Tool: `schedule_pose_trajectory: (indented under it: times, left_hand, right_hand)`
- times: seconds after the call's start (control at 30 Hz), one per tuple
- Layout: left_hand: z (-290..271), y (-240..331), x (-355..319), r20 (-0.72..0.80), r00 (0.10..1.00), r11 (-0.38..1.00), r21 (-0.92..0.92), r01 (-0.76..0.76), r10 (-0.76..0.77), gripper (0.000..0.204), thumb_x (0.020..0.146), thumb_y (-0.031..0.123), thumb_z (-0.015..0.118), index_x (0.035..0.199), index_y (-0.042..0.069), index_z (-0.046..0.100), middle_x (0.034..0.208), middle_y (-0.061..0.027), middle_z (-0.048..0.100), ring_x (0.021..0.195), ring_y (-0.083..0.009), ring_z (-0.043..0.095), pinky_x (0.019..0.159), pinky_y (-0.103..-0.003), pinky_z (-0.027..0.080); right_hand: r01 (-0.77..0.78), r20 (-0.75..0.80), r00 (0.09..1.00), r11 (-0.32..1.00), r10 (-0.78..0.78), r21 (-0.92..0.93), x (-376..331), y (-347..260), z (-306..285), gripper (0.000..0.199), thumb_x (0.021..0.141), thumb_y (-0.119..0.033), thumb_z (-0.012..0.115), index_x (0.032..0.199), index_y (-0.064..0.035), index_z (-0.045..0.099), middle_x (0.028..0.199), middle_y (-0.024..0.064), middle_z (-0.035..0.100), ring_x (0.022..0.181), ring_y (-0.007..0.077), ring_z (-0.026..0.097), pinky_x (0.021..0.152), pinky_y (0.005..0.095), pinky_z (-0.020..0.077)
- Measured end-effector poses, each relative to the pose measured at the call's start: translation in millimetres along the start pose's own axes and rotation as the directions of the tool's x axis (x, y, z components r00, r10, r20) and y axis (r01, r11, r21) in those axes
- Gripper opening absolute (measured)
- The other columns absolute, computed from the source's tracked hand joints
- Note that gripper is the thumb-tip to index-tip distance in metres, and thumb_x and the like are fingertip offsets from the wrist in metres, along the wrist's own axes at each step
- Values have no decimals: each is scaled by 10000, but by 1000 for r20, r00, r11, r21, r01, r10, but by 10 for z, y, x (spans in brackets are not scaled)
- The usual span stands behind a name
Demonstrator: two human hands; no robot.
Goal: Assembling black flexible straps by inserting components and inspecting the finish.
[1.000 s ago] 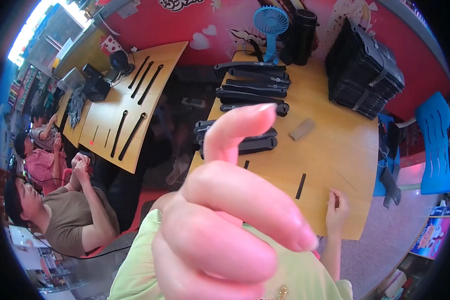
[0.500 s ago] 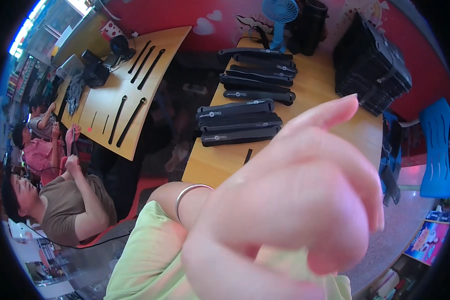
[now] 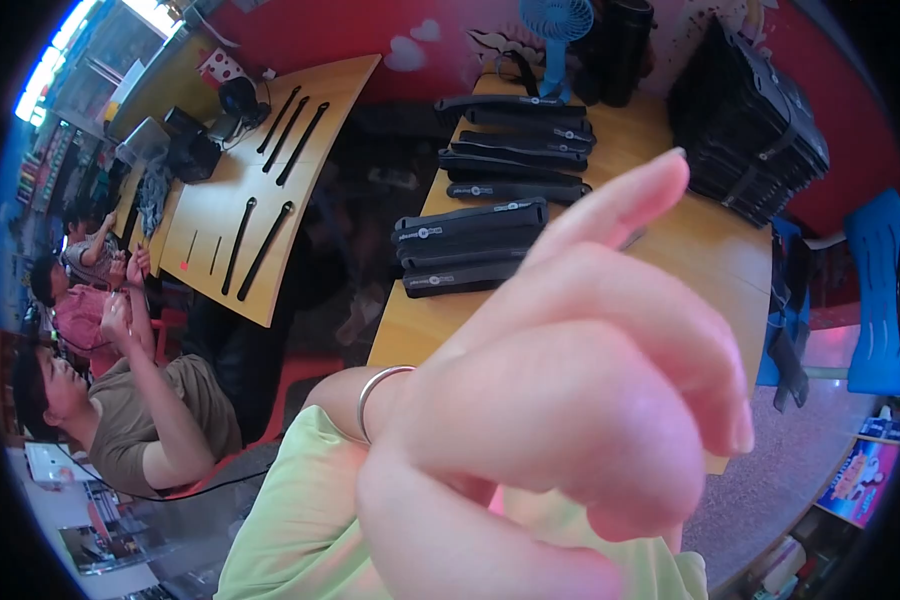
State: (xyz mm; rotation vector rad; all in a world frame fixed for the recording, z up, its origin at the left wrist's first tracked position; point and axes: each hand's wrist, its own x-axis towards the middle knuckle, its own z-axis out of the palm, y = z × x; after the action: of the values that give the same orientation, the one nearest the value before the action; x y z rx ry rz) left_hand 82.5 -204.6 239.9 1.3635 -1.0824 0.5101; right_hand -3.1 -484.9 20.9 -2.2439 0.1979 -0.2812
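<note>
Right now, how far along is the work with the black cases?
Done: black cases lie stacked in piles on the wooden table. In hand: nothing visible; the left hand is raised near the camera, touching no case. Left: unclear, since that hand hides the near tabletop.

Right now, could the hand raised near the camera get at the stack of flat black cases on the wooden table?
Probably yes: the raised hand holds nothing visible, and the black cases lie uncovered on the table. It would first have to drop down.
</note>
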Motion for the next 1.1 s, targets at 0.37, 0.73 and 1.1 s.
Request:
schedule_pose_trajectory:
  times: [0.37, 0.73, 1.1]
  left_hand:
    - [-44, -84, 104, 119, 993, 996, -88, 15, -5, 181, 851, 256, 624, 738, 129, 563, 744, -23, 492, 805, -184, 559, 1061, -563, 269]
    - [-578, -1452, -598, 105, 765, 567, 735, 371, -636, 200, 808, 104, 653, 963, -5, 590, 906, -111, 562, 861, -245, 558, 772, -300, 445]
    - [-207, -1754, -938, 183, 705, 414, 895, 169, -685, 543, 737, 387, 715, 1190, 135, 554, 1384, -206, 325, 1315, -406, 250, 1069, -497, 211]
  right_hand:
    - [15, -35, 999, 999, -16, -31, 17, 32, 72, 62, 840, -13, 587, 882, -13, 633, 817, 89, 609, 711, 180, 583, 596, 269, 451]
    - [60, -61, 996, 998, -62, -24, 11, 54, -38, 75, 799, -3, 609, 865, -29, 634, 822, 119, 623, 741, 265, 608, 646, 322, 477]
    - [67, -57, 996, 997, -65, 42, 55, 47, -59, 111, 765, 30, 638, 856, -33, 638, 740, 83, 594, 588, 196, 568, 499, 270, 439]
